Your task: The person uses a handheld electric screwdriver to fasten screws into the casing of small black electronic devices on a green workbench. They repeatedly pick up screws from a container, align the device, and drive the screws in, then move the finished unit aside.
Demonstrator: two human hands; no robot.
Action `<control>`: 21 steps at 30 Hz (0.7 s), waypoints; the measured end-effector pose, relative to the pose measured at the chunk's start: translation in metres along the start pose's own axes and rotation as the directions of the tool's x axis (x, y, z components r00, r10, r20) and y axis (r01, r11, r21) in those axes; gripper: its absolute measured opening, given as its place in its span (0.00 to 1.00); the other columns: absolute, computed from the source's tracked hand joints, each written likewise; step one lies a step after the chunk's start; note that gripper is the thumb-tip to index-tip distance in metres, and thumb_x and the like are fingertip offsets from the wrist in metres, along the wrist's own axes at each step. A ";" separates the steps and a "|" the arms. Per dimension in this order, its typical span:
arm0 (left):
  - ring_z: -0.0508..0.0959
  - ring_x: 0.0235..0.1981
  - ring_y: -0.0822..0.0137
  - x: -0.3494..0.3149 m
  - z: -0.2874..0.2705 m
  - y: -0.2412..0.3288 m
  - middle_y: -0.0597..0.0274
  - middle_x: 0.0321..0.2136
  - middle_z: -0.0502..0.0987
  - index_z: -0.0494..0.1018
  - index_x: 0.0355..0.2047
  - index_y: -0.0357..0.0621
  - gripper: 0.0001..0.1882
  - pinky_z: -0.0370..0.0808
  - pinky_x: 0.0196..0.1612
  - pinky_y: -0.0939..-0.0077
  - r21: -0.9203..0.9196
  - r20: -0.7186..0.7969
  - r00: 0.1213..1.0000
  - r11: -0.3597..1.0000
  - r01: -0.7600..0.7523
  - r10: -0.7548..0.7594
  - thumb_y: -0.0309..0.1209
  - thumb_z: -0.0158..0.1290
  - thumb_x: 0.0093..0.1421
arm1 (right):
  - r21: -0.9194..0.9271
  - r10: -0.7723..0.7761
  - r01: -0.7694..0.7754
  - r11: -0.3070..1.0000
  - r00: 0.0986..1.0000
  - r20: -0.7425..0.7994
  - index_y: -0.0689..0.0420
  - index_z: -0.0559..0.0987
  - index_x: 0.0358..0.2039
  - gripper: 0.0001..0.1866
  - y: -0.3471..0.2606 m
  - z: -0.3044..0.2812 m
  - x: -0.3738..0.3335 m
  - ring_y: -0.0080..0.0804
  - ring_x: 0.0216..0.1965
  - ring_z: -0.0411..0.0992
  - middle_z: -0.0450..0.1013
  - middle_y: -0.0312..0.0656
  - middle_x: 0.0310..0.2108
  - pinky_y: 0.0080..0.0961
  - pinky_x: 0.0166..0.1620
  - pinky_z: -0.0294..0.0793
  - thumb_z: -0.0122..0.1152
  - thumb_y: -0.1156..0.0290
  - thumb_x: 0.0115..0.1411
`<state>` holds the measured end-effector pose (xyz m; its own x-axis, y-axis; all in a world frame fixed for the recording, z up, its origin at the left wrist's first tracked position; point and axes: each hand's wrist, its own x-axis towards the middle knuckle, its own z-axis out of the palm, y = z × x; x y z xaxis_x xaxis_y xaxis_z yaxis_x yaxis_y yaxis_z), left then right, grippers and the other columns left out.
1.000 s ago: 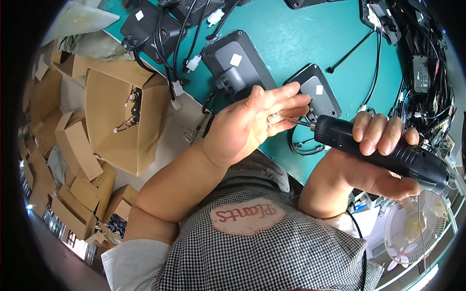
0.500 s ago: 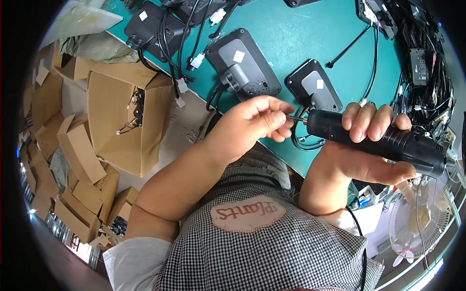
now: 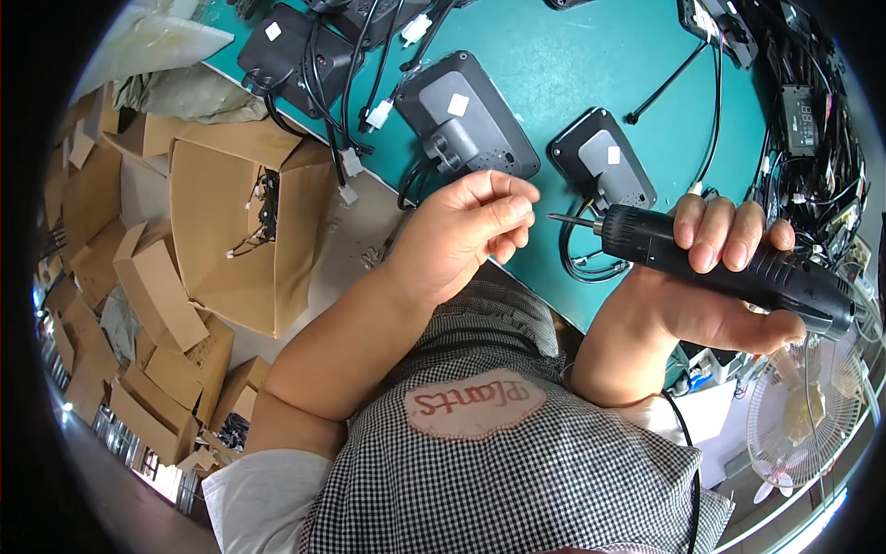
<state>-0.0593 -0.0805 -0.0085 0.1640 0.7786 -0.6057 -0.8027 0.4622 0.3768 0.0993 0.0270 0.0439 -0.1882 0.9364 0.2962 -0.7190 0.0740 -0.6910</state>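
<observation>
My right hand [image 3: 715, 277] grips a black electric screwdriver [image 3: 664, 245], its thin metal bit pointing left. Just left of the bit tip, apart from it, my left hand [image 3: 475, 226] is closed with thumb and fingers pressed together; whatever may lie between them cannot be made out. Beyond my left hand lies a larger black housing [image 3: 480, 120] with a grey panel, a white sticker and a round stub. A smaller black housing [image 3: 604, 157] with a coiled black cable [image 3: 586, 268] lies on the table beyond the bit.
On the teal table [image 3: 572, 55], more black housings [image 3: 295, 60] with cables and white connectors sit at the far left. A heap of black wiring [image 3: 831, 111] fills the right side. Open cardboard boxes [image 3: 221, 249] stand on the floor at left; a fan [image 3: 803, 415] stands at lower right.
The screwdriver has moved slightly right, and my left hand slightly left. The bit, earlier at my left fingertips, now stands free of them.
</observation>
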 end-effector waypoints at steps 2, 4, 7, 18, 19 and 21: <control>0.67 0.26 0.74 0.001 -0.001 -0.002 0.64 0.24 0.69 0.68 0.35 0.39 0.06 0.64 0.28 0.83 0.065 0.023 0.999 0.997 -0.029 0.028 0.28 0.43 0.63 | -0.015 0.000 -0.001 1.000 1.000 -0.015 0.55 0.67 0.47 0.41 -0.001 0.002 0.000 0.26 0.19 0.67 0.67 0.37 0.25 0.26 0.25 0.69 0.54 0.32 0.46; 0.66 0.26 0.74 0.001 -0.001 -0.006 0.65 0.24 0.67 0.66 0.34 0.40 0.06 0.63 0.27 0.84 0.109 0.053 0.996 0.991 -0.074 0.068 0.29 0.42 0.64 | -0.007 -0.006 0.006 1.000 1.000 -0.006 0.55 0.67 0.47 0.41 0.002 0.002 -0.001 0.26 0.19 0.66 0.67 0.37 0.25 0.25 0.24 0.69 0.54 0.32 0.46; 0.65 0.25 0.75 0.002 0.004 -0.010 0.64 0.25 0.66 0.64 0.35 0.40 0.07 0.62 0.27 0.84 0.114 0.113 0.986 0.984 -0.134 0.121 0.30 0.40 0.65 | 0.004 -0.012 0.012 1.000 1.000 -0.012 0.55 0.67 0.47 0.41 0.004 0.003 -0.002 0.26 0.18 0.66 0.67 0.37 0.25 0.25 0.24 0.69 0.53 0.32 0.46; 0.62 0.19 0.81 0.000 0.011 0.000 0.69 0.18 0.65 0.69 0.26 0.38 0.12 0.61 0.22 0.87 0.501 0.093 0.975 0.836 -0.223 0.204 0.34 0.47 0.62 | 0.074 0.051 -0.054 0.996 0.998 0.044 0.56 0.67 0.48 0.39 -0.001 -0.004 0.000 0.28 0.22 0.67 0.68 0.38 0.28 0.28 0.28 0.69 0.53 0.35 0.50; 0.62 0.19 0.82 -0.001 0.012 0.004 0.68 0.18 0.66 0.70 0.25 0.37 0.13 0.61 0.22 0.87 0.512 0.102 0.977 0.833 -0.211 0.185 0.34 0.48 0.62 | 0.095 0.057 -0.061 0.994 0.997 0.045 0.57 0.67 0.48 0.39 -0.001 -0.005 0.000 0.28 0.22 0.67 0.68 0.38 0.28 0.28 0.28 0.69 0.53 0.35 0.50; 0.65 0.20 0.80 -0.001 0.011 0.014 0.68 0.19 0.67 0.72 0.28 0.36 0.13 0.63 0.24 0.86 0.524 0.156 0.981 0.833 -0.179 0.112 0.35 0.49 0.62 | 0.117 0.088 -0.092 0.989 0.995 0.044 0.57 0.68 0.47 0.37 -0.002 -0.005 0.002 0.27 0.22 0.67 0.68 0.37 0.28 0.27 0.28 0.68 0.55 0.37 0.50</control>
<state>-0.0649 -0.0701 0.0052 0.1605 0.8822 -0.4426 -0.3975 0.4682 0.7892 0.1034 0.0301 0.0421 -0.2795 0.9235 0.2629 -0.7722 -0.0535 -0.6331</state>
